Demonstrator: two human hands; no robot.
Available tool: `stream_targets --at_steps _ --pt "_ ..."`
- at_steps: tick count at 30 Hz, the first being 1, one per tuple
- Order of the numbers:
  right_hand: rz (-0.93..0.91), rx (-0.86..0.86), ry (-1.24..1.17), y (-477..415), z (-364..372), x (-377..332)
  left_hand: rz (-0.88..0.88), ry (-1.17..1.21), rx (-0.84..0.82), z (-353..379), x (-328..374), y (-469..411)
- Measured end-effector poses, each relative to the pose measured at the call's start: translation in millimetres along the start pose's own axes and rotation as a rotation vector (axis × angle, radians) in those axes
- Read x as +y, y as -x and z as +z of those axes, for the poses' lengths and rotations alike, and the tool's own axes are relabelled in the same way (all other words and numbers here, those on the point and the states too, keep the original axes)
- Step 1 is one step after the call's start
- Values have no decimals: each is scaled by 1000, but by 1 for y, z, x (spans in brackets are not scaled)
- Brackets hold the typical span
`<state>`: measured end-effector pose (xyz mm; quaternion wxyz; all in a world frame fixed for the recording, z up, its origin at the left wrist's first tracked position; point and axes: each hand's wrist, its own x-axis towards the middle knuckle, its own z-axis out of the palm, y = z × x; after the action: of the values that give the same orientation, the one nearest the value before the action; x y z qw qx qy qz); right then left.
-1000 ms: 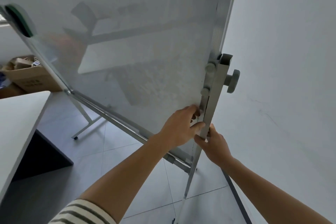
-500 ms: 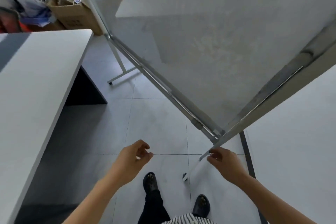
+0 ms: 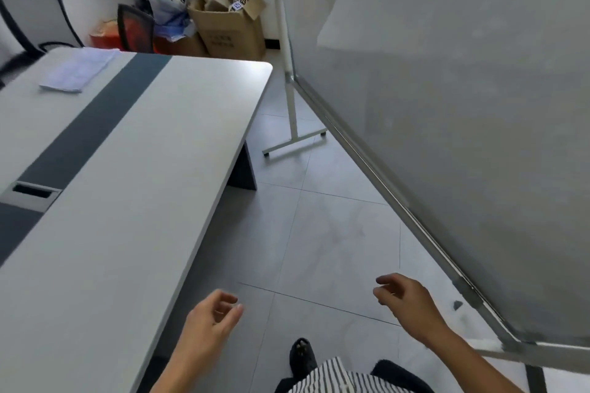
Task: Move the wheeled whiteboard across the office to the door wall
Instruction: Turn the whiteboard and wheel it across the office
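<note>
whiteboard (image 3: 463, 137) to the right of both hands, grey smudged glossy face, metal frame, far leg on T-foot, left hand (image 3: 210, 325) loosely curled, empty, right hand (image 3: 405, 303) loosely curled, empty, just left of board's lower edge, desk (image 3: 127, 185) left of left hand

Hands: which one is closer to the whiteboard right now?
The right hand, hanging empty just short of the whiteboard and its lower frame rail. The left hand is farther off, beside the table edge. Neither touches the board.
</note>
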<state>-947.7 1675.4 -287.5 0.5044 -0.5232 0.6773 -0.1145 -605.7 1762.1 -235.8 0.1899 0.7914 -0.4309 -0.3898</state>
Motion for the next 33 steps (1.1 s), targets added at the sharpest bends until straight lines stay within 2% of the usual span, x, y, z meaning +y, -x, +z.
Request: stream_targets --at_steps 6,11,16,20,24,27,33 --pt "-60 38 -57 -63 -1 -88 19 38 79 -49 20 -86" --pt "-155 224 -11 -143 -30 -156 116 67 57 -65 87 -185" --pt "-462 469 273 -236 -60 -257 230 113 90 -98 191 -309" --pt "-866 741 430 -293 -82 -358 367 167 61 -127 286 -394" --pt "-1060 888 533 -329 -103 -460 489 263 130 -158 368 -474" --pt "-1072 1011 612 -355 -122 -516 560 313 107 -179 428 -539" --pt "-815 1178 894 -412 -147 -533 747 326 103 -175 527 -632"
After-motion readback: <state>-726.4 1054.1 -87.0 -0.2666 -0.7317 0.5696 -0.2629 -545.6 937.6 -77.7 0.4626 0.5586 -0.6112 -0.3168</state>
